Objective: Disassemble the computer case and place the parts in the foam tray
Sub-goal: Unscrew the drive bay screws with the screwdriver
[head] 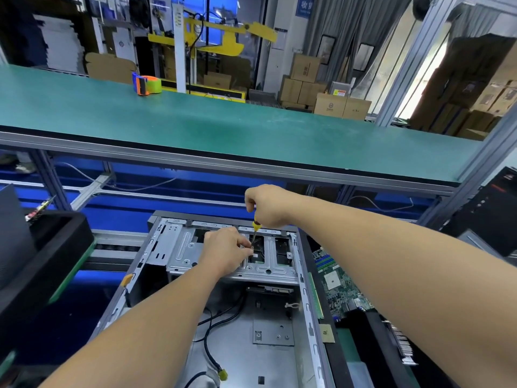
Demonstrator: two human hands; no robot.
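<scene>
both bare forearms reach in from the lower corners of the frame and converge just below its middle. the right hand sits higher, fist curled downward with knuckles up. the left hand lies lower and slightly left of it, palm down, thumb and fingertips pinched together at its right edge.

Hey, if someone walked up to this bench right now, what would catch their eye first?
Probably the two bare arms meeting over the open computer case: the right hand grips a yellow-handled screwdriver pointed down into the silver drive cage, while the left hand pinches beside its tip. Next, the green motherboard lying right of the case.
</scene>
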